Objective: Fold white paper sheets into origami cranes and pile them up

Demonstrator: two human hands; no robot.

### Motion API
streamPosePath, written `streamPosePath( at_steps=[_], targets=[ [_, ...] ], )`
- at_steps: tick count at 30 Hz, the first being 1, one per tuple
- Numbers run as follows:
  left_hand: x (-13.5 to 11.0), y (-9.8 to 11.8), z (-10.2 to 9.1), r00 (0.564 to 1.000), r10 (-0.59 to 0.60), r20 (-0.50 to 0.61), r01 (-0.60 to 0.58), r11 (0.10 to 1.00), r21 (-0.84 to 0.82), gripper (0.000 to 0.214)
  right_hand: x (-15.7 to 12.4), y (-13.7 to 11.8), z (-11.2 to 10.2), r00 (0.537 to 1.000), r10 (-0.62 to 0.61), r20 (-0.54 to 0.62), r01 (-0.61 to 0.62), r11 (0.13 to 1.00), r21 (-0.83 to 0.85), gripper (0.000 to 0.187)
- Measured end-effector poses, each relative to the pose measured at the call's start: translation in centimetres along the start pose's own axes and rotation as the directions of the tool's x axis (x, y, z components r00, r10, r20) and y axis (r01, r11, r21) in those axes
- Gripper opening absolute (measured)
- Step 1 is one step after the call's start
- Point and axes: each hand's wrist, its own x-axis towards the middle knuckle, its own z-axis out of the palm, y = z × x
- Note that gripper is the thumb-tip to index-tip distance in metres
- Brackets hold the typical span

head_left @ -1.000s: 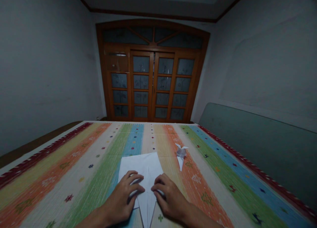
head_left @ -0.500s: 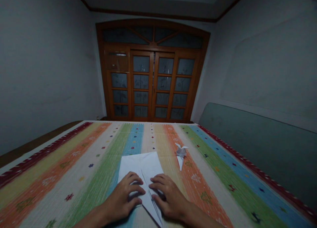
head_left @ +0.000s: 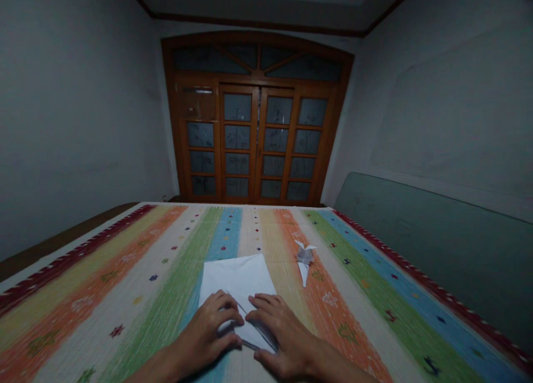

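Observation:
A white sheet of folded paper (head_left: 235, 275) lies flat on the striped tablecloth in front of me, its far edge wide and its near part under my hands. My left hand (head_left: 206, 330) rests on its left side with bent fingers, the thumb by the near edge. On the right, my right hand (head_left: 287, 336) grips a raised flap, fingers on top and thumb at its near end. Thin fold lines run between the two hands. Beyond my right hand sits a small folded paper figure (head_left: 305, 255), white with a grey middle and pointed ends, touched by neither hand.
The striped tablecloth (head_left: 166, 294) covers a long table. A grey-green panel (head_left: 425, 233) stands along the right side. Wooden doors with glass panes (head_left: 258, 144) close off the far end, between pale walls.
The pointed flap that stuck out toward me has been drawn up and in. My right hand has shifted slightly left over it. My left hand has hardly moved.

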Motion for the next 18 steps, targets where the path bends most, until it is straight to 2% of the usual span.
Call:
streamPosePath(
  at_steps=[7, 12, 18],
  targets=[
    [-0.3, -0.3, 0.2, 1.000, -0.014, 0.012, 0.014, 0.999, 0.038, 0.019, 0.3, 0.0, 0.1, 0.985, -0.077, -0.153, 0.071, 0.996, -0.046, 0.038],
    [-0.1, -0.2, 0.1, 0.999, 0.002, -0.048, 0.001, 0.999, 0.054, 0.022, 0.5, 1.2, 1.3, 0.957, -0.110, -0.267, 0.082, 0.990, -0.111, 0.041],
    [-0.2, -0.5, 0.4, 0.996, -0.033, -0.082, 0.040, 0.996, 0.074, 0.022, 0.4, 1.8, 2.1, 0.944, -0.044, -0.328, -0.003, 0.990, -0.140, 0.046]
  ],
)
